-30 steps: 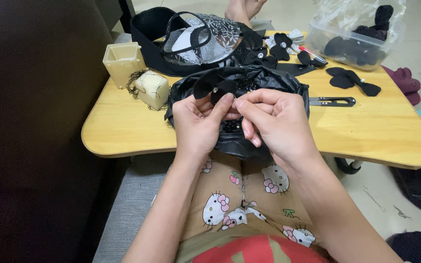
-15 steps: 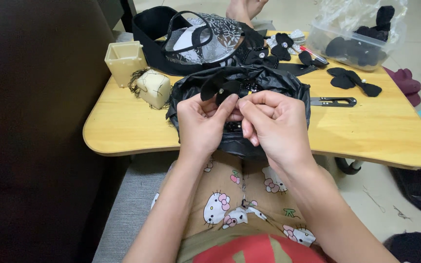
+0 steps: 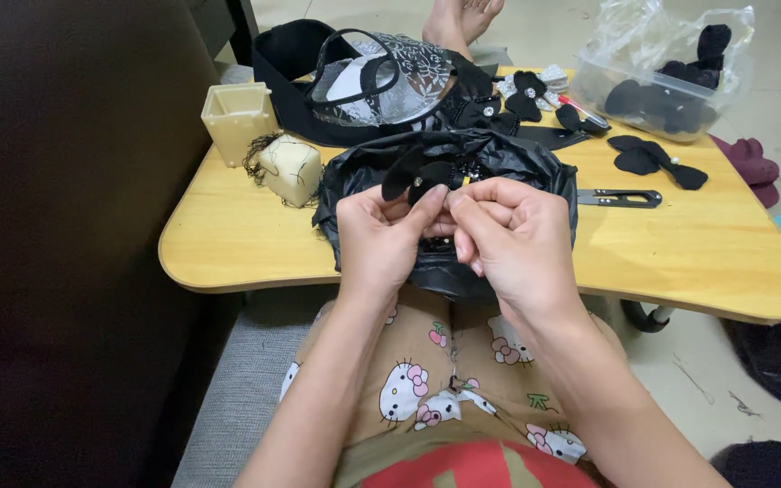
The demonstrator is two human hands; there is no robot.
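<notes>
My left hand [image 3: 381, 237] and my right hand [image 3: 512, 237] meet over the near edge of a small wooden table [image 3: 698, 262]. Together they pinch a small black fabric bow [image 3: 419, 173] with a shiny bead at its middle. The bow's loops stick up above my fingertips. Right behind my hands sits an open black plastic bag [image 3: 535, 163] with more black pieces inside. Part of the bow is hidden by my fingers.
Black thread snips [image 3: 621, 197] lie right of the bag. Finished black bows [image 3: 657, 161] rest further right. A clear plastic tub [image 3: 671, 77] of black pieces stands at the back right. Two cream containers [image 3: 239, 117] sit left. A black and clear bag [image 3: 372, 81] is behind.
Both hands stay together on the bow with only slight finger shifts. The view has moved a little.
</notes>
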